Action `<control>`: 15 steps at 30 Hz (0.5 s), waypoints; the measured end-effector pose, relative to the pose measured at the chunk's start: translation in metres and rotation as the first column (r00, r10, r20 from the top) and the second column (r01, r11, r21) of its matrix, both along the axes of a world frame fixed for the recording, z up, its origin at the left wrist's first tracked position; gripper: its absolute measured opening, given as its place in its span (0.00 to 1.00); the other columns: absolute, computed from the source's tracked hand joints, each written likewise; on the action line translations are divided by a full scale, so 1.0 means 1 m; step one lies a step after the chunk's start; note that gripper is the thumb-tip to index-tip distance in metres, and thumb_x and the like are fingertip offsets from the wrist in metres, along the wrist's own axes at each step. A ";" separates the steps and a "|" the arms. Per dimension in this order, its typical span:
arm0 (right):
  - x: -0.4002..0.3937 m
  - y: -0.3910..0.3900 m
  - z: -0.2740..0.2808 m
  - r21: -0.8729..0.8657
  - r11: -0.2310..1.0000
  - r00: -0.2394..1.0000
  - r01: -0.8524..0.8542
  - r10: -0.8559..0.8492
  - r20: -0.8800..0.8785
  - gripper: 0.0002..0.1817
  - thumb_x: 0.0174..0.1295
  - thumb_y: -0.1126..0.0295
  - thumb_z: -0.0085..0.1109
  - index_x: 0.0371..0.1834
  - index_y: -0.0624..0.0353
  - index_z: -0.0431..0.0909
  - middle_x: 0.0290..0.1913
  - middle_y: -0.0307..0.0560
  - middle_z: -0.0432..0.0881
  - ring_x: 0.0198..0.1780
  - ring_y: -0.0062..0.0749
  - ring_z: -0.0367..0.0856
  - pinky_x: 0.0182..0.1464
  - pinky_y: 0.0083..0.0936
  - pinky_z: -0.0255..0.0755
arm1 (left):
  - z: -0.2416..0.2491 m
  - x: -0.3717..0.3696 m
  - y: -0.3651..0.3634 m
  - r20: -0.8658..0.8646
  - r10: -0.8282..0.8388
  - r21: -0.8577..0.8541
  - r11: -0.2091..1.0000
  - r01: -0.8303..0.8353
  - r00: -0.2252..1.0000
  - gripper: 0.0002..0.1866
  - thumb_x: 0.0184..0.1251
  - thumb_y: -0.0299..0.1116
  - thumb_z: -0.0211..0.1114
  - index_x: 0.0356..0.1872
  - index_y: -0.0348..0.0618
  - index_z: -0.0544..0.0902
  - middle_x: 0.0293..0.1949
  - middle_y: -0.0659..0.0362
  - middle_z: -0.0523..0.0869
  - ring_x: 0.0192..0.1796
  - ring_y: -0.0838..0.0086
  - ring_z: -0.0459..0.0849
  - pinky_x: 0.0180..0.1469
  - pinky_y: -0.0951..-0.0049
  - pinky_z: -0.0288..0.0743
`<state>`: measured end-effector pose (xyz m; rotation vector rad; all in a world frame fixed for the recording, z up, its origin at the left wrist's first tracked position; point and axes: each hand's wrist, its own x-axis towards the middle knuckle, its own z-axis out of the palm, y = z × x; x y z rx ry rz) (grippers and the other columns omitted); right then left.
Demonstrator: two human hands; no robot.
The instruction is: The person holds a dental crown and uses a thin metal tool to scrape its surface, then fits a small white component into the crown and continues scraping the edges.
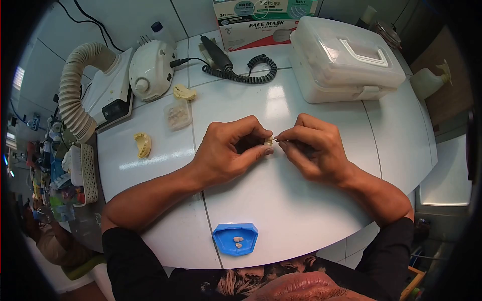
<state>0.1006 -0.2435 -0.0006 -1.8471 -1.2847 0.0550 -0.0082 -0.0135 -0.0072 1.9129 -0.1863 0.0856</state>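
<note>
My left hand (228, 153) pinches a small pale tooth-like piece (268, 142) between thumb and fingers over the middle of the white table (301, 200). My right hand (311, 148) is closed around a thin tool whose tip touches that piece; most of the tool is hidden in the fist. The two hands meet fingertip to fingertip.
A blue tray (235, 239) with two small pale pieces lies at the near edge. A yellow dental cast (143, 145), a second cast (184, 92) and a clear small box (177, 115) lie left. At the back are a white motor unit (150, 67), handpiece (217, 52), plastic case (344, 60) and face mask box (256, 22).
</note>
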 end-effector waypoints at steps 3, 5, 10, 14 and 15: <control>0.000 0.001 -0.003 0.008 1.000 1.000 0.003 -0.003 0.009 0.08 0.62 0.83 0.72 0.44 0.63 0.91 0.34 0.45 0.82 0.29 0.32 0.86 0.31 0.29 0.79 | -0.001 0.000 0.000 -0.012 -0.012 -0.008 1.000 0.012 1.000 0.10 0.75 0.19 0.76 0.52 0.31 0.88 0.46 0.50 0.97 0.52 0.70 0.97 0.60 0.71 0.92; 0.000 0.001 -0.003 0.004 1.000 1.000 0.004 -0.004 0.004 0.09 0.61 0.83 0.72 0.44 0.63 0.91 0.35 0.45 0.82 0.30 0.32 0.86 0.32 0.29 0.79 | 0.000 0.000 0.001 -0.029 -0.015 -0.022 1.000 0.015 0.999 0.11 0.75 0.19 0.76 0.53 0.31 0.88 0.46 0.50 0.97 0.52 0.71 0.97 0.59 0.71 0.92; -0.001 0.000 0.000 -0.009 1.000 1.000 0.017 -0.017 -0.022 0.10 0.61 0.83 0.72 0.45 0.63 0.91 0.36 0.45 0.82 0.32 0.33 0.87 0.33 0.29 0.80 | 0.006 0.001 0.000 -0.037 -0.013 0.015 1.000 0.013 0.999 0.12 0.75 0.19 0.75 0.55 0.32 0.86 0.47 0.51 0.96 0.52 0.72 0.97 0.59 0.71 0.91; 0.000 0.000 -0.002 0.001 1.000 1.000 -0.004 0.004 -0.028 0.10 0.61 0.83 0.73 0.45 0.62 0.91 0.35 0.45 0.82 0.32 0.33 0.87 0.34 0.30 0.81 | 0.001 0.000 0.001 -0.052 -0.022 -0.004 1.000 0.021 0.998 0.12 0.75 0.20 0.76 0.55 0.32 0.86 0.46 0.51 0.96 0.51 0.72 0.97 0.58 0.71 0.91; 0.002 -0.001 0.000 -0.017 1.000 1.000 -0.014 0.013 -0.013 0.10 0.61 0.83 0.73 0.45 0.62 0.91 0.35 0.45 0.81 0.32 0.33 0.87 0.34 0.30 0.81 | -0.001 0.000 0.001 -0.047 -0.023 -0.015 1.000 0.022 0.999 0.12 0.75 0.20 0.76 0.55 0.32 0.86 0.46 0.51 0.96 0.51 0.72 0.96 0.58 0.71 0.91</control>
